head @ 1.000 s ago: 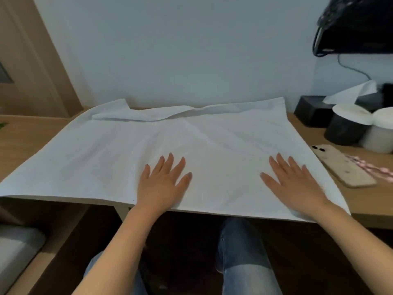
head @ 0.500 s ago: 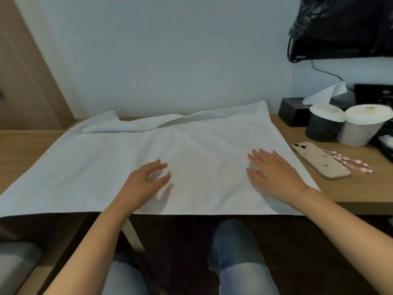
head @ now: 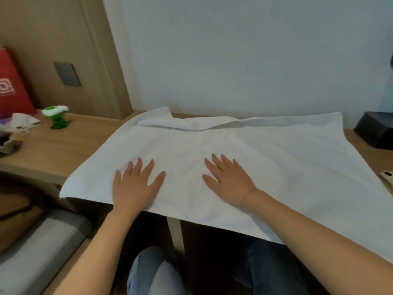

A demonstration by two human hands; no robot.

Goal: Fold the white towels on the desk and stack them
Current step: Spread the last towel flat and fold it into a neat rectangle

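Large white cloth towel [head: 244,162] lies spread flat over the light wooden table [head: 59,145], its far-left corner folded back on itself and its near edge hanging past the table's front edge. Left hand [head: 136,188] and right hand [head: 229,184] both rest palm-down on the towel near that front edge, fingers straight and spread apart, gripping nothing. Left of the towel: bare table, then a green-and-white bottle [head: 56,117] and a red bag [head: 12,86]; a black box [head: 374,128] sits just beside the towel's far-right corner.
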